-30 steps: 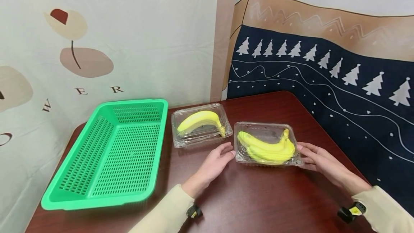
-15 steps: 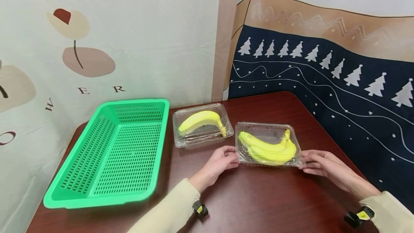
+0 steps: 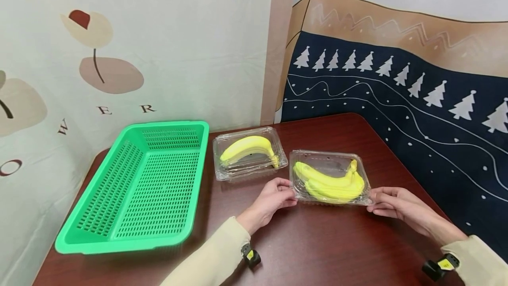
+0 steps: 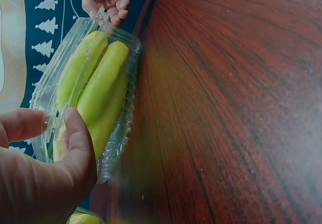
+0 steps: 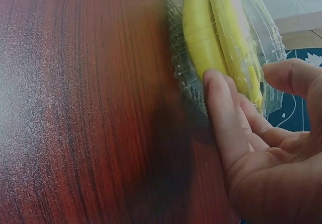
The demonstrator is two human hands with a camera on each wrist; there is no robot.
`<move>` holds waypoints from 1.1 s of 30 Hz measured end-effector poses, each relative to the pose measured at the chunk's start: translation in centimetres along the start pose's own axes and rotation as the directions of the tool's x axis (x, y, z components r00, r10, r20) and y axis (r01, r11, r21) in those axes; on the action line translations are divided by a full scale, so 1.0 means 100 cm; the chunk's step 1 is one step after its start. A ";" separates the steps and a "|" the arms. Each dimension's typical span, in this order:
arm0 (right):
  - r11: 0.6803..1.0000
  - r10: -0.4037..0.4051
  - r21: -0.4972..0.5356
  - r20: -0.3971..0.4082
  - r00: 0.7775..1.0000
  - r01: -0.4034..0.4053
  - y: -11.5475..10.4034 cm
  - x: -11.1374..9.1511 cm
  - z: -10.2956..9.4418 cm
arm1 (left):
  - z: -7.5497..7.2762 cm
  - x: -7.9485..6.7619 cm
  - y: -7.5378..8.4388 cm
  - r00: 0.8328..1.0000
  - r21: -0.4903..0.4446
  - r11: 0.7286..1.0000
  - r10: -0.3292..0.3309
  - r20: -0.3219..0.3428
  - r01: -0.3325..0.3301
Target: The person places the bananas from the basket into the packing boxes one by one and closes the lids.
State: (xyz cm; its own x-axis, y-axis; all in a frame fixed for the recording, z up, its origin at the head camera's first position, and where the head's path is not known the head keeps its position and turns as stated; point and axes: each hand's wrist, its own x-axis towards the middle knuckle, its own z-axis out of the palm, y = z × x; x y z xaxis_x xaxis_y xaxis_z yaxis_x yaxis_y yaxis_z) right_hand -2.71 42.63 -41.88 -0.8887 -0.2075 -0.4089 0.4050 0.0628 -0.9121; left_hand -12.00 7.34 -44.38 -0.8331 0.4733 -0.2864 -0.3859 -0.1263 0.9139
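A clear plastic clamshell container [image 3: 327,153] with several yellow bananas [image 3: 333,185] in it rests on the table, right of the middle in the head view. My left hand [image 3: 270,201] pinches its near left corner between thumb and fingers. At the near right corner, my right hand [image 3: 402,206] pinches the flange the same way. The left wrist view shows the container [image 4: 132,43] side-on, its lid down over the bananas [image 4: 103,88]. In the right wrist view, the fingers [image 5: 221,108] lie against the container's end, with the thumb at the lid edge.
A second clamshell container [image 3: 242,133] holding a banana [image 3: 248,145] lies behind my left hand. To the left stands a green plastic basket [image 3: 186,224] with nothing in it. Patterned cloths [image 3: 214,34] hang behind the dark red table [image 3: 317,250].
Both hands have come in on the near corners of the container and now pinch them. The container has stayed nearly in place; the view has shifted slightly.
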 end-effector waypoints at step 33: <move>0.998 -0.028 -0.056 -0.058 0.998 0.025 -0.001 0.006 0.002 | 0.012 -0.001 -0.006 0.996 -0.011 1.000 0.017 -0.091 -0.018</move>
State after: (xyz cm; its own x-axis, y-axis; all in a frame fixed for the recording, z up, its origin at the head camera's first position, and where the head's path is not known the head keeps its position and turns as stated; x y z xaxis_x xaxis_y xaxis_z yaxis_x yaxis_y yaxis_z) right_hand -3.21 42.28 -42.06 -0.9108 -0.1521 -0.3838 0.3699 0.1125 -0.9222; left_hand -11.15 8.44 -44.56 -0.8720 0.3901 -0.2958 -0.3750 -0.1439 0.9158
